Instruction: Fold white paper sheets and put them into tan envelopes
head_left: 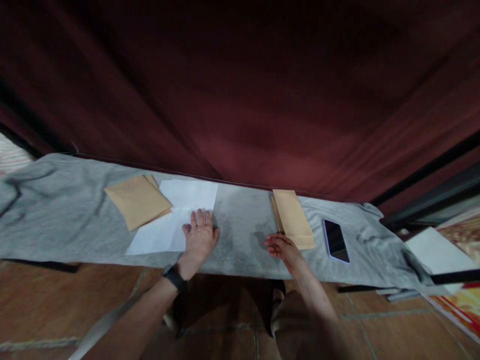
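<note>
My left hand, with a dark watch on its wrist, lies flat on the white paper, its fingers spread. The paper shows a crease across its middle. Several brown paper envelopes rest over the paper's left side. My right hand hovers low over the grey cloth beside a second small stack of brown envelopes. Its fingers are loosely bent and nothing shows in them. Whether it touches the near end of that stack, I cannot tell.
A phone with a light purple edge lies to the right. Grey cloth covers the narrow table. Behind it hangs a dark red curtain. White sheets and a colourful printed item are at the far right, above the tiled floor.
</note>
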Motion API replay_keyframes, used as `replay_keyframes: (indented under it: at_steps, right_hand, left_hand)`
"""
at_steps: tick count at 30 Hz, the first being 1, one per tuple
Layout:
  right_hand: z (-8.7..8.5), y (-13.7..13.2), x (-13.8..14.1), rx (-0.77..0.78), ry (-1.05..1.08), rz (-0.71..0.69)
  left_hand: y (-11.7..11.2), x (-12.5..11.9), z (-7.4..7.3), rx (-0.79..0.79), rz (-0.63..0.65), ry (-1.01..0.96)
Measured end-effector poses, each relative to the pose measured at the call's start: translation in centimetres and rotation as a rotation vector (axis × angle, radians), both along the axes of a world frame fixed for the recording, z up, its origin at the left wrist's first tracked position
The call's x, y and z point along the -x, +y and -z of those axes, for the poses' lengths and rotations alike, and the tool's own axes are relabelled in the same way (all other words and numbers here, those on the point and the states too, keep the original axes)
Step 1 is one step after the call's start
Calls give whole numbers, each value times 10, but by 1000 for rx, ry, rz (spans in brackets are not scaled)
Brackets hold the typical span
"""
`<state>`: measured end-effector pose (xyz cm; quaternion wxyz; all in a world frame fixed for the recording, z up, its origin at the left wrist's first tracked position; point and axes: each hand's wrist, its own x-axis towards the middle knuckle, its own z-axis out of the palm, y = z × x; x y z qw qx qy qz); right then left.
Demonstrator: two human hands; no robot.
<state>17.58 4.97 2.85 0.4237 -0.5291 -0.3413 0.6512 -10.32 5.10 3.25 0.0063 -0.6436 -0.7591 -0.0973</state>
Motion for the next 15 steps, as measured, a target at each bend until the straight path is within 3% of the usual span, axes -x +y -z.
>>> replay_keyframes:
  at_steps: [4, 15]
  right_hand:
    - [5, 2, 16, -8, -28, -74]
    - [3, 1, 45, -49, -63, -201]
  left_hand:
    - [3, 18, -7, 142, -102, 30]
    - [2, 32, -25, 180, -34, 50]
